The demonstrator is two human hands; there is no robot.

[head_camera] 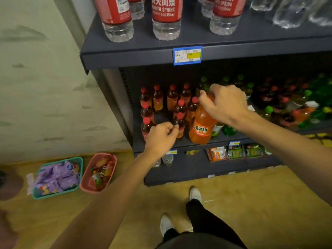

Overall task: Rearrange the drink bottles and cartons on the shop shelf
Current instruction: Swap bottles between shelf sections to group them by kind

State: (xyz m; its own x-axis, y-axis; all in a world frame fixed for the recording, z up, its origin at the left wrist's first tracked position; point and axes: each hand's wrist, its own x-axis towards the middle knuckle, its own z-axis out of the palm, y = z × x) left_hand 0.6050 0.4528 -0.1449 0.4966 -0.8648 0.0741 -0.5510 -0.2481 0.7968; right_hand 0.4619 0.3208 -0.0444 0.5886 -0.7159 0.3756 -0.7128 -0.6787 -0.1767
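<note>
2 hands are in view. The right hand [224,103] grips the neck of 1 orange soda bottle [202,125], fingers curled round the top so the cap is hidden; the bottle tilts at the front edge of the middle shelf [224,139]. The left hand [160,139] has its fingers curled and pinches low on 1 small red-capped bottle [180,125] at the shelf front. About 10 red-capped bottles of dark and amber drink stand in a cluster on the left of that shelf, just beside the orange one. Green-capped bottles [248,87] and more red-capped ones crowd the right side, too blurred and dark to count.

The top shelf [143,56] holds 3 red-labelled water bottles [167,18] in front, tops cut off, plus clear bottles at right, blurred. 1 blue price tag [187,55] sits on its edge.

The bottom shelf carries cartons [235,152], about 3 to 4, partly hidden.

2 baskets on the floor: a teal basket [58,177] filled with purple packets, and a pink basket [98,172] with mixed snack packets, count unclear.

2 white shoes [195,194] and dark trousers show below.
</note>
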